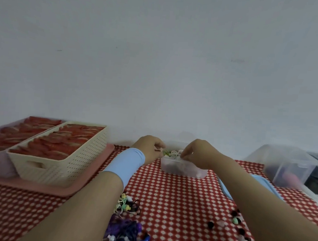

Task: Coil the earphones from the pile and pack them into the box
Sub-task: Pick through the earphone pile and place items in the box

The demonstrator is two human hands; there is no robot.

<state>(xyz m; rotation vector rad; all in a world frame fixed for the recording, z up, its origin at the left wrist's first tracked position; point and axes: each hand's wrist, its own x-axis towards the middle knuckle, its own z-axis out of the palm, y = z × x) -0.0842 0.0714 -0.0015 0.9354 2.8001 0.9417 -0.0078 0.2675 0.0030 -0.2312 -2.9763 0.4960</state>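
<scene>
A small clear plastic box point(184, 168) stands on the red checked cloth near the wall, with coiled white and green earphones point(173, 153) showing above its rim. My right hand point(195, 150) reaches over the box, fingertips pinching the white earphone coil at the top. My left hand point(151, 147), with a blue band on the wrist, hovers at the box's left edge with fingers curled; whether it holds anything is unclear. The pile of tangled earphones point(125, 224), purple, black and pastel, lies near me between my forearms.
A cream perforated basket point(62, 163) full of red items sits on a pink tray point(44, 188) at the left. A blue lid point(258, 182) lies right of the box. A large clear bin point(289, 165) stands at the far right. Loose ear tips point(239, 227) lie scattered at the near right.
</scene>
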